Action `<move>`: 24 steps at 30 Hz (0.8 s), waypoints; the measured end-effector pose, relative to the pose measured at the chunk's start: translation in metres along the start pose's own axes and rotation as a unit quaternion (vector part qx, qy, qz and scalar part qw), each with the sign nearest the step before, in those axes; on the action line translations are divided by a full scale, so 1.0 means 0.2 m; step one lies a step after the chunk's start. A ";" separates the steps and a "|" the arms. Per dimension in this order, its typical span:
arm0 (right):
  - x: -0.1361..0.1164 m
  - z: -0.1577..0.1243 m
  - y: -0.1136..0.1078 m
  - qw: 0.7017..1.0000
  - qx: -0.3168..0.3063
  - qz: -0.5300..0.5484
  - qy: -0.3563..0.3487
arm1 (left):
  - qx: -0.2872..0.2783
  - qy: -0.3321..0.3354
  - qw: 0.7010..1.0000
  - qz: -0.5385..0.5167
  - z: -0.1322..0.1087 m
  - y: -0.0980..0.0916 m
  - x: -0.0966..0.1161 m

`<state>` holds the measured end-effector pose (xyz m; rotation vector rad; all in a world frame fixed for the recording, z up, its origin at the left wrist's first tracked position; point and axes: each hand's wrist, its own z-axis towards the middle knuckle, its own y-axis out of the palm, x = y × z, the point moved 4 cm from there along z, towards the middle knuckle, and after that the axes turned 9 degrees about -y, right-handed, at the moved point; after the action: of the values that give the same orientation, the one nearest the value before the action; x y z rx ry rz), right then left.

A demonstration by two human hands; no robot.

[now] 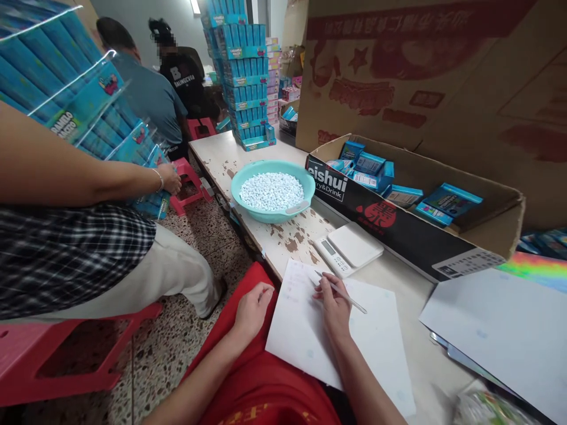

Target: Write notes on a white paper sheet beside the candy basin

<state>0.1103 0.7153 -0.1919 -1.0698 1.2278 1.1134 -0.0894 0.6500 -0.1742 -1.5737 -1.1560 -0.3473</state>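
Observation:
My right hand (334,307) is closed around a slim pale pen (354,303), its tip over the upper part of a white sheet of paper (301,333). Faint handwriting shows at the sheet's upper left. Just left of the paper, my left hand (254,310) is curled into a loose fist above the red cloth (221,348) on my lap, with nothing seen in it. A white digital scale (354,243) lies beyond the paper, and behind it stands a mint-green basin (272,213) full of small white pieces.
An open carton (411,227) on the right holds several blue boxes. Blue display packs (248,88) form a tall stack at the back. At left, a person (80,248) carries another such stack past red stools (57,354). More sheets (500,330) lie at right.

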 end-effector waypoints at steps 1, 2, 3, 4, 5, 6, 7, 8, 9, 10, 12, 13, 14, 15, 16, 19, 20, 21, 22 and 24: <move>0.00 0.00 0.00 1.000 -0.001 -0.002 -0.006 | -0.006 -0.017 1.000 0.003 -0.01 -0.01 -0.03; 0.00 0.00 0.00 1.000 -0.002 -0.005 -0.009 | -0.014 -0.024 0.999 0.022 -0.03 -0.01 -0.03; -0.01 0.00 0.00 1.000 -0.003 -0.009 -0.011 | -0.023 -0.024 0.998 0.054 -0.04 -0.01 -0.02; -0.01 0.00 0.00 1.000 -0.005 -0.014 -0.012 | -0.031 -0.017 0.995 0.095 -0.05 0.00 0.01; -0.01 0.00 0.01 1.000 -0.006 -0.018 -0.014 | -0.037 -0.001 0.989 0.143 -0.05 0.01 0.06; -0.01 0.00 0.01 1.000 -0.008 -0.021 -0.016 | -0.042 0.019 0.980 0.192 -0.05 0.03 0.11; -0.01 0.00 0.01 1.000 -0.009 -0.023 -0.018 | -0.047 0.040 0.970 0.237 -0.04 0.05 0.16; -0.01 0.00 0.01 0.999 -0.010 -0.024 -0.019 | -0.053 0.061 0.958 0.275 -0.02 0.07 0.21; -0.01 0.00 0.01 0.999 -0.011 -0.026 -0.021 | -0.058 0.081 0.947 0.304 0.00 0.09 0.26; -0.01 0.00 0.01 0.999 -0.012 -0.027 -0.021 | -0.063 0.098 0.938 0.326 0.02 0.11 0.30; -0.02 0.00 0.02 0.999 -0.014 -0.029 -0.022 | -0.068 0.115 0.925 0.357 0.06 0.16 0.34; -0.02 0.00 0.02 0.999 -0.014 -0.028 -0.022 | -0.067 0.117 0.920 0.368 0.08 0.17 0.34; -0.02 0.00 0.02 0.999 -0.015 -0.028 -0.024 | -0.066 0.115 0.917 0.376 0.09 0.18 0.34; -0.02 0.00 0.02 0.999 -0.014 -0.029 -0.025 | -0.064 0.115 0.915 0.381 0.10 0.19 0.34; -0.02 0.00 0.02 0.999 -0.015 -0.030 -0.026 | -0.060 0.117 0.915 0.382 0.11 0.20 0.33; -0.02 0.00 0.02 0.999 -0.020 -0.036 -0.024 | -0.050 0.121 0.914 0.384 0.11 0.21 0.33; -0.02 0.00 0.02 0.999 -0.021 -0.038 -0.020 | -0.051 0.119 0.913 0.386 0.11 0.21 0.33; -0.02 -0.01 0.01 0.999 -0.022 -0.039 -0.015 | -0.052 0.117 0.913 0.388 0.11 0.21 0.33; -0.01 -0.01 0.01 0.999 -0.023 -0.040 -0.011 | -0.050 0.117 0.912 0.389 0.11 0.21 0.33; -0.01 -0.01 0.01 0.999 -0.023 -0.043 -0.001 | -0.044 0.122 0.913 0.387 0.11 0.21 0.33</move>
<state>0.1082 0.7131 -0.1891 -1.1446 1.1488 1.0809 -0.0307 0.7046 -0.1579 -1.8683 -0.2677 -0.0567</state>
